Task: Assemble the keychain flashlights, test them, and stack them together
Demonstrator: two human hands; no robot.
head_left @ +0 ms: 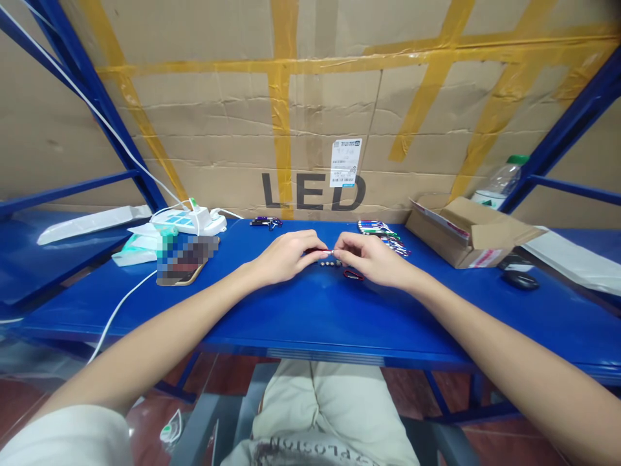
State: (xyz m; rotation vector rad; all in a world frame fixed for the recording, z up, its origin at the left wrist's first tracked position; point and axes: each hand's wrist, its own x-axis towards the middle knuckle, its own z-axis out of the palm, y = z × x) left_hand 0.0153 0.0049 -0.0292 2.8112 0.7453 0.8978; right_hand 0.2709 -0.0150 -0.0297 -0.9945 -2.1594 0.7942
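Note:
My left hand [286, 255] and my right hand [371, 259] meet over the middle of the blue table [310, 317]. Both are closed in a pinch on one small red and silver pen-like object [326, 251] held between them. Several tiny dark round parts [330, 264] lie on the table just below the fingers. A small red clip [353, 275] lies under my right hand. A row of coloured small pens [383, 233] lies behind my right hand, and another small dark one [266, 222] lies behind my left.
A white power strip [191, 220] with its cable sits at the left, next to a pixelated phone-like item [187, 260] and tissue packs [138, 249]. An open cardboard box [466, 236], a plastic bottle [499, 181] and a black mouse [520, 279] stand at the right. A cardboard wall marked LED backs the table.

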